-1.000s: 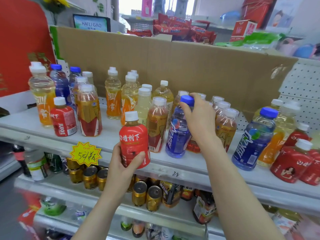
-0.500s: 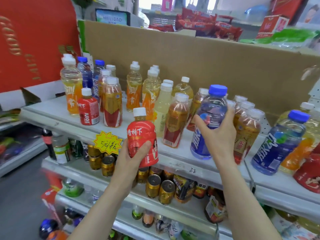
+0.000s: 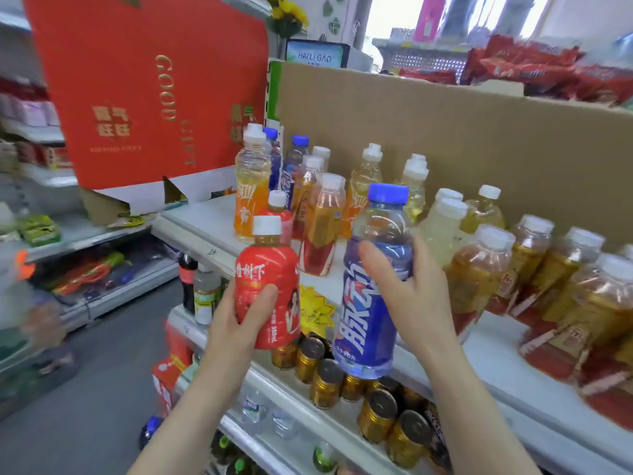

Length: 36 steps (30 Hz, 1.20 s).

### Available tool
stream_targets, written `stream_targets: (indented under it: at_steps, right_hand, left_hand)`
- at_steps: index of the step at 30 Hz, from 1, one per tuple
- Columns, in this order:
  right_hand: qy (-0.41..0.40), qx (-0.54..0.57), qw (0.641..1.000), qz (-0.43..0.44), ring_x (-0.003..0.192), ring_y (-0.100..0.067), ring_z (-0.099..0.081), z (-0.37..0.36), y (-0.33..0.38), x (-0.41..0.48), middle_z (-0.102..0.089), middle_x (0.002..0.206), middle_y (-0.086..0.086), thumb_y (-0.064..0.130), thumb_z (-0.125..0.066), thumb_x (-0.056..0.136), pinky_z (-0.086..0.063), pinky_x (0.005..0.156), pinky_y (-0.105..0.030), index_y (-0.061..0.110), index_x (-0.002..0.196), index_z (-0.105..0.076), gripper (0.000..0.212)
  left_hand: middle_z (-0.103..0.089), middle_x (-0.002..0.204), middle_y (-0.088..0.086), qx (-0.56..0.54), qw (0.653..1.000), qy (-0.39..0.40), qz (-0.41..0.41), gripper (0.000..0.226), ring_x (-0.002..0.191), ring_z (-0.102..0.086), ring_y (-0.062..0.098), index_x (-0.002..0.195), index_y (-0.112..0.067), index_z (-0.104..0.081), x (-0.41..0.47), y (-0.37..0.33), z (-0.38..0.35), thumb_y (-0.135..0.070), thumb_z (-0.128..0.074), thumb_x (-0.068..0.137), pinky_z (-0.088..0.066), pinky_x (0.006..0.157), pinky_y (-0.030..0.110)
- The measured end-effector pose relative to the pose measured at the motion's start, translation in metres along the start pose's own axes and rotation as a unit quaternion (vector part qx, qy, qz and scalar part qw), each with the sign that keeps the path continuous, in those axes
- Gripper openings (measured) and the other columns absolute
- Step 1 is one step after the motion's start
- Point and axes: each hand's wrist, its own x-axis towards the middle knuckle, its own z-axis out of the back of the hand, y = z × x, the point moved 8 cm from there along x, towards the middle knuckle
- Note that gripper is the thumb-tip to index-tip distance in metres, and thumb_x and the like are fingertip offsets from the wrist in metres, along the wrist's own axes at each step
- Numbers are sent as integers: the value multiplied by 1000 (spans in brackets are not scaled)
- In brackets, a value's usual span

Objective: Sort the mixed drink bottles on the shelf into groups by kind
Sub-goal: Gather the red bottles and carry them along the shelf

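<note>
My left hand (image 3: 239,318) grips a red-labelled bottle (image 3: 269,279) with a white cap, held in the air in front of the shelf (image 3: 191,222). My right hand (image 3: 407,296) grips a blue-capped, blue-labelled bottle (image 3: 371,303), also lifted off the shelf, just right of the red one. Behind them stand mixed bottles: an orange-labelled bottle (image 3: 250,186), two blue bottles (image 3: 294,162) at the back left, another small red bottle (image 3: 277,209), amber tea bottles (image 3: 323,224), pale yellow bottles (image 3: 442,224) and more amber bottles (image 3: 479,269) to the right.
A brown cardboard sheet (image 3: 479,138) backs the shelf. A red gift box (image 3: 147,87) stands at its left end. Gold cans (image 3: 325,382) fill the shelf below, behind a yellow price tag (image 3: 317,310). An aisle floor (image 3: 85,399) lies to the left.
Both hands have carried their bottles leftward and off the shelf; the blue bottle, which stood on the shelf a second ago, now hangs in the air. My view swung left.
</note>
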Motion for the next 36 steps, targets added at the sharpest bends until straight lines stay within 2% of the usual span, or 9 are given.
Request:
stream_targets:
  at_steps: [3,6,12,16,19,21,27,33,36]
  right_hand:
    - [24,-1,1000,12,85,-1,-70,-63,7,22,-74,98,13,49,-80,76,-54,73,-23,30,106,-63,39]
    - [25,8,999,22,87,0,-70,-132,18,49,-75,99,12,36,-81,81,-53,76,-20,26,107,-64,32]
    - [22,1,998,51,108,-11,-68,-263,33,119,-68,123,8,37,-76,84,-53,97,-45,28,140,-42,66]
    - [-4,-27,999,43,114,-19,-64,-320,20,168,-62,131,-1,31,-74,87,-50,100,-40,20,146,-35,71]
    - [-30,-70,997,29,122,-27,-55,-345,4,198,-56,137,-10,25,-71,91,-41,95,-31,16,149,-30,72]
    - [-53,-86,995,14,123,-31,-53,-355,-9,214,-54,135,-14,23,-70,92,-44,99,-39,14,149,-29,71]
    - [-115,-127,984,-57,132,-39,-42,-369,-39,255,-40,143,-23,20,-67,95,-38,109,-50,11,154,-20,75]
    - [-144,-170,969,-102,139,-40,-33,-364,-57,284,-29,151,-22,21,-61,98,-32,113,-48,9,158,-12,78]
    - [-118,-169,971,-123,150,-40,-17,-364,-56,280,-13,161,-25,17,-55,101,-22,121,-46,10,160,-1,80]
  left_hand:
    - [-75,109,0,5,1000,-24,-13,88,101,-72,21,122,-33,-61,35,-7,53,-76,-77,47,-55,88,38]
    - [-75,111,-2,29,999,-26,-18,75,103,-71,21,118,-39,-63,76,-22,109,-76,-75,53,-51,95,45]
    - [-76,94,-12,55,997,-42,-43,73,76,-69,-7,108,-33,-61,142,-57,185,-75,-77,51,-53,63,11]
    - [-75,91,-20,57,996,-44,-46,97,79,-70,-4,112,-33,-62,178,-59,210,-87,-75,33,-54,62,11]
    - [-76,96,-18,60,997,-17,-52,83,82,-70,-5,111,-36,-62,199,-57,215,-82,-76,44,-55,66,11]
    - [-75,101,-12,60,997,-6,-44,67,83,-70,-5,108,-39,-63,211,-54,218,-76,-76,54,-55,67,12]
    - [-74,101,-15,72,997,-2,-31,77,88,-69,-2,111,-41,-63,244,-46,225,-81,-72,46,-51,84,30]
    - [-74,103,-20,84,996,7,-33,101,93,-69,-4,122,-38,-60,261,-42,228,-91,-70,37,-47,81,26]
    - [-73,105,-18,80,996,16,-35,93,94,-69,-3,121,-39,-60,267,-40,224,-88,-71,43,-47,81,25]
